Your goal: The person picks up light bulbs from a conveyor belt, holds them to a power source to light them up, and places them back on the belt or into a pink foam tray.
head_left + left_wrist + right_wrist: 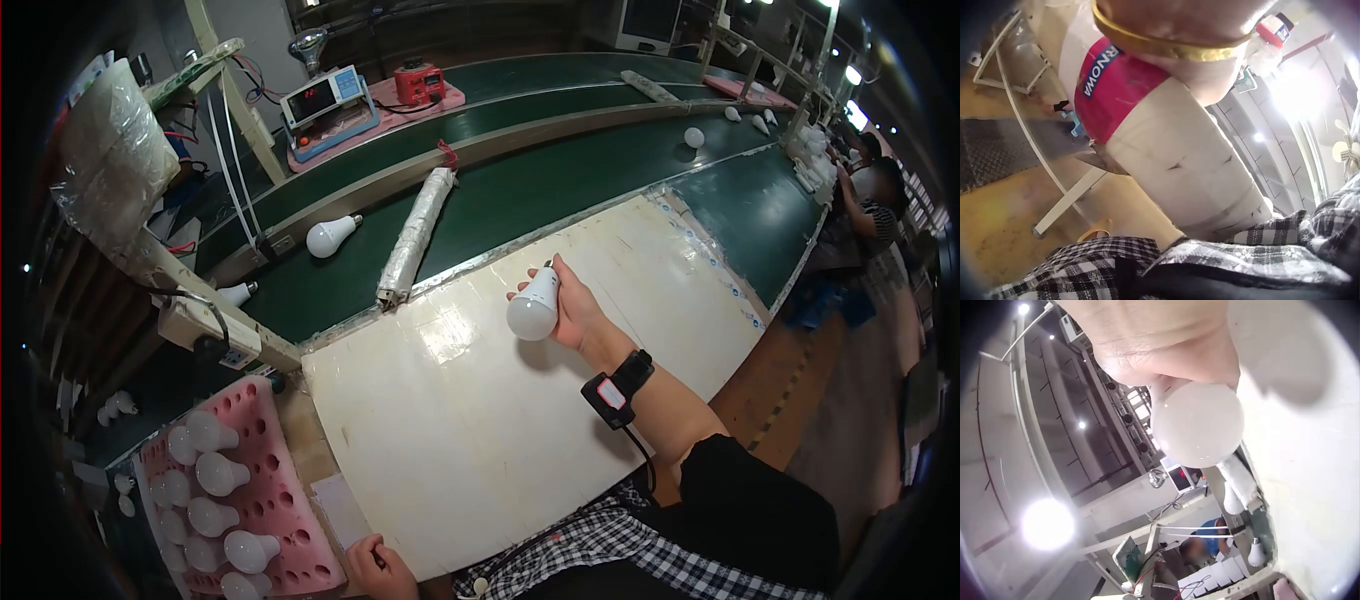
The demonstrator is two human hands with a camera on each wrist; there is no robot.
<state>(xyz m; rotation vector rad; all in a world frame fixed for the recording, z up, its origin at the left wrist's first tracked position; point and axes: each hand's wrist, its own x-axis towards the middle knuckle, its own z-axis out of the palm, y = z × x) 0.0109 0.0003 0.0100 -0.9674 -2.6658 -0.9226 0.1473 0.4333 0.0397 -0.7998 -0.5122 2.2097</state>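
My right hand [575, 305] grips a white LED light bulb [532, 316] above the white board, with the dome toward me and the metal cap pointing away. In the right wrist view, the bulb's round dome [1199, 425] shows below the palm, while its base is hidden by the hand. My left hand [382, 568] rests at the near left edge of the board [480, 440], fingers loosely curled with nothing visible in them. Beside it stands a pink foam tray [262, 425] holding several white bulbs [222, 474].
A green conveyor belt [500, 200] runs behind the board. On it lie a loose bulb [330, 236], a plastic-wrapped bar [415, 238] and another bulb [694, 137]. Beyond stand a meter with a red display [322, 97] and a red device [419, 83]. A post with a socket box [207, 328] rises at left.
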